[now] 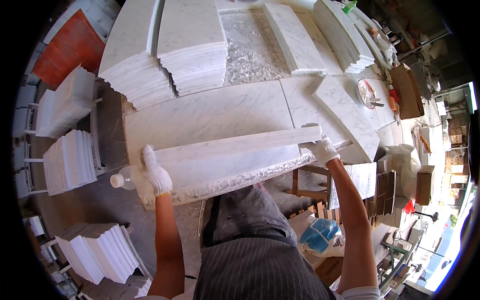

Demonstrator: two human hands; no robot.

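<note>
Standing well to the left of the left hand, thin white rectangular slabs (70, 162) are grouped on a pale-barred rack (35, 160). Nearer, just left of that hand, lies a clear plastic bottle with a white cap (117, 180). The left hand (156, 172), in a white knitted glove, grasps the left end of a long white stone piece with fine lines along its edge (235, 142); some of its fingers are hidden. Beyond this hand rise two tall stacks of grey-veined white marble slabs (132, 37) (192, 25). The held piece spans the space between both hands, above the tabletop (225, 186) with its dusty white front edge; whether it touches the surface cannot be told. The right hand (322, 150), gloved alike, is closed around the piece's right end. Just beyond and right of it, a rectangular veined marble slab (350, 120) lies at a slant. Farther right are a round red-rimmed tub (366, 91) and an open brown cardboard box (406, 90).
</note>
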